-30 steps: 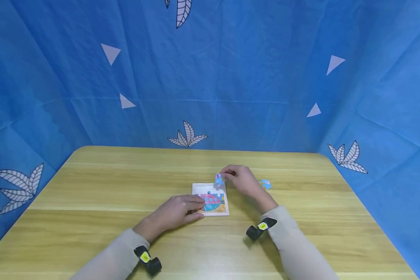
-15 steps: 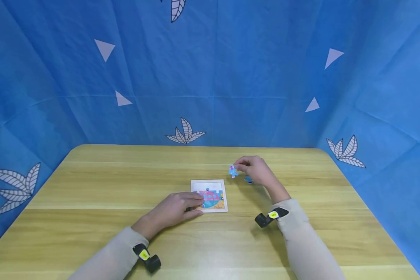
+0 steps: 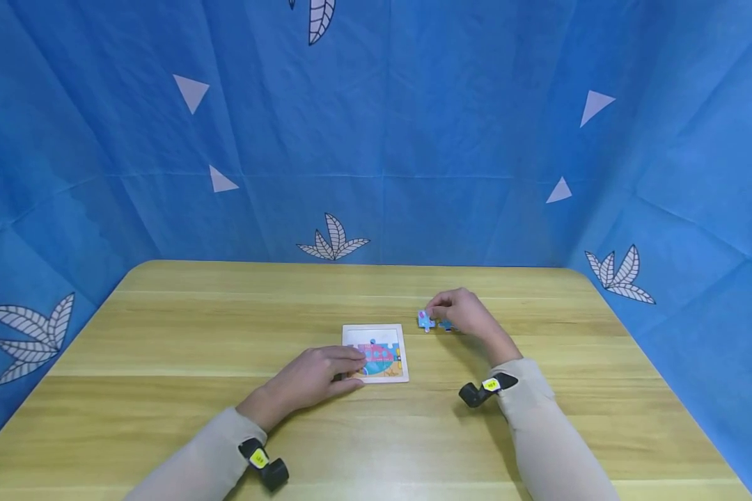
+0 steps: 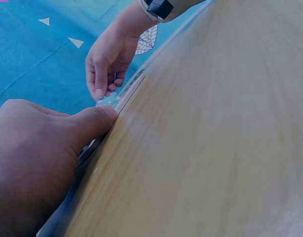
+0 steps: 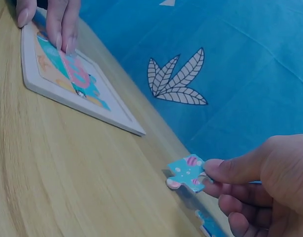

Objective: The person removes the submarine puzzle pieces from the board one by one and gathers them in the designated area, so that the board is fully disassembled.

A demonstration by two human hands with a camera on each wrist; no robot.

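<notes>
In the head view a white-framed jigsaw tray (image 3: 403,348) lies on the table, its lower part filled with pink, teal and sandy pieces and its upper part bare white. My left hand (image 3: 316,376) rests on the tray's left side; in the right wrist view its fingers (image 5: 55,34) lie on the fitted pieces. To the right of the tray, my right hand (image 3: 466,311) pinches a light blue jigsaw piece (image 5: 185,174) with white dots and pink marks between thumb and forefinger. Another blue jigsaw piece (image 3: 446,325) lies under that hand, partly hidden.
A wooden table (image 3: 225,320) carries everything. Behind it and at both sides hangs a blue cloth (image 3: 451,139) with white triangles and leaf prints. Black wrist cameras sit on both sleeves (image 3: 533,396).
My right hand has moved right from above the tray with the blue jigsaw piece, then lowered it near the table beside the other piece. The left hand has stayed on the tray.
</notes>
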